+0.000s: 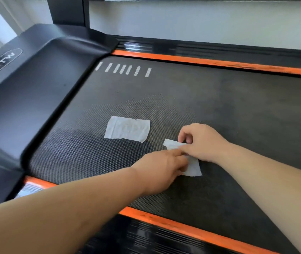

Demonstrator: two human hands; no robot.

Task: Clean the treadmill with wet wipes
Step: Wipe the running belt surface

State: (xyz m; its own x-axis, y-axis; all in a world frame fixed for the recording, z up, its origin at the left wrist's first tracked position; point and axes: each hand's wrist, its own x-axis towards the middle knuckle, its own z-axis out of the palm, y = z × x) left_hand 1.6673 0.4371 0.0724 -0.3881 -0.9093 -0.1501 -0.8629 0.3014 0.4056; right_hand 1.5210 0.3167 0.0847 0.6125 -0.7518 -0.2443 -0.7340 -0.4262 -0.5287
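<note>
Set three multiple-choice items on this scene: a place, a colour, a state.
1. The flat wipe lies on: A the belt; B the motor cover; C a forearm.
2. The side strips are: A red; B orange; C yellow.
3. The second wipe is: A untouched; B balled up; C held by both hands.
1 A, it rests flat on the belt; 2 B, both show orange; 3 C, left hand and right hand pinch it.

We see wide bare belt (pixel 247 110) to the right. A flat wipe (pixel 127 128) lies just left of our left hand (pixel 161 167) and right hand (pixel 203 142), which pinch a folded wipe (pixel 193 168). A raised black cover (pixel 36 85) blocks the left end.
</note>
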